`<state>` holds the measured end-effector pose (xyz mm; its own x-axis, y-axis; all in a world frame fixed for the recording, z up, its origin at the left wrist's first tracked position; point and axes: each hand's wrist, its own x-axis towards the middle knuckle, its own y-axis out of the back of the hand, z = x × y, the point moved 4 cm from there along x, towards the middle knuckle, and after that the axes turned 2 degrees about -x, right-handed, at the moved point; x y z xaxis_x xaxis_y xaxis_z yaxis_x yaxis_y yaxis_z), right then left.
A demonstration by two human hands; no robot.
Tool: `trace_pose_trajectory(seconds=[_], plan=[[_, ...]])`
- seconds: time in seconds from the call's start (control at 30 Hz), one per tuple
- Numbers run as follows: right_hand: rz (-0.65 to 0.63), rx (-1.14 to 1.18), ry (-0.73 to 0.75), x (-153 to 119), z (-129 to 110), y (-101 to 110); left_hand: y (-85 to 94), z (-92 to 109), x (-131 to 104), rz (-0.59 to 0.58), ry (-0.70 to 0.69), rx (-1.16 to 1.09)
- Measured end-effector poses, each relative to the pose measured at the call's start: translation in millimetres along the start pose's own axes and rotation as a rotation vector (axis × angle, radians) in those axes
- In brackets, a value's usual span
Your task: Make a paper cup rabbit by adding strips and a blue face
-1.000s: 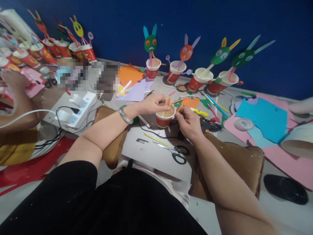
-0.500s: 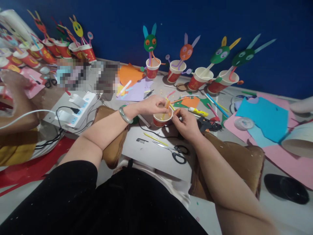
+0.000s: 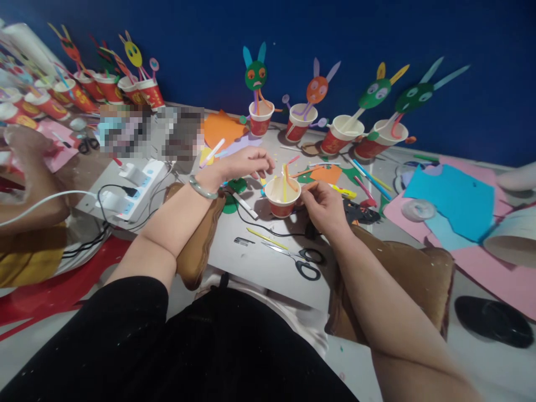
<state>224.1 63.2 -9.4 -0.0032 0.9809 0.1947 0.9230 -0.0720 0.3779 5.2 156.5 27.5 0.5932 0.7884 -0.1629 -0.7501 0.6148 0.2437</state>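
A red and white paper cup (image 3: 281, 207) stands upright on the table between my hands, with yellow and orange strips (image 3: 285, 188) inside it. Just up and left of its rim is my left hand (image 3: 250, 163), fingers apart and holding nothing. At the cup's right side, my right hand (image 3: 323, 205) has thumb and fingertips pinched together; a small orange bit shows at the fingertips, too small to make out. Black-handled scissors (image 3: 307, 263), a yellow strip (image 3: 267, 238) and a small black clip (image 3: 243, 240) lie nearer me.
Red cups with paper rabbit heads line the blue wall, one with a green head (image 3: 256, 76). A white power strip (image 3: 138, 192) lies left, near another person's arm (image 3: 36, 162). Blue paper (image 3: 454, 198) lies right. A black glue gun (image 3: 362, 215) is behind my right hand.
My left hand has let go of the strips in the cup and moved up and left, its fingers opening. The cup now shows more fully; my right hand has shifted slightly right.
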Motion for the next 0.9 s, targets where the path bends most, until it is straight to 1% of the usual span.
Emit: trace_pose_trajectory(seconds=[0.07, 0.17, 0.23, 0.27, 0.5, 0.63, 0.77, 0.9], plan=[[0.037, 0.019, -0.013, 1, 1, 2, 1.1, 0, -3, -0.095, 0.032, 0.076], [0.089, 0.039, -0.018, 3, 3, 6, -4.7, 1, -5, -0.239, 0.003, 0.178], [0.114, 0.034, -0.010, 3, 6, 7, -9.4, 0, -5, -0.290, -0.028, 0.256], [0.125, 0.025, -0.006, 3, 7, 8, -11.0, 0, -5, -0.293, -0.040, 0.276], [0.117, -0.002, -0.004, 5, 17, 9, -18.3, 4, -2, -0.223, -0.107, 0.152], [0.176, 0.014, 0.024, 4, 13, 9, -24.4, 7, 1, -0.129, -0.109, 0.089], [0.227, -0.030, 0.050, 3, 8, 12, -29.5, 10, 1, -0.043, -0.137, 0.017], [0.250, -0.025, 0.072, 3, 8, 14, -32.6, 13, 0, -0.036, -0.128, -0.048]])
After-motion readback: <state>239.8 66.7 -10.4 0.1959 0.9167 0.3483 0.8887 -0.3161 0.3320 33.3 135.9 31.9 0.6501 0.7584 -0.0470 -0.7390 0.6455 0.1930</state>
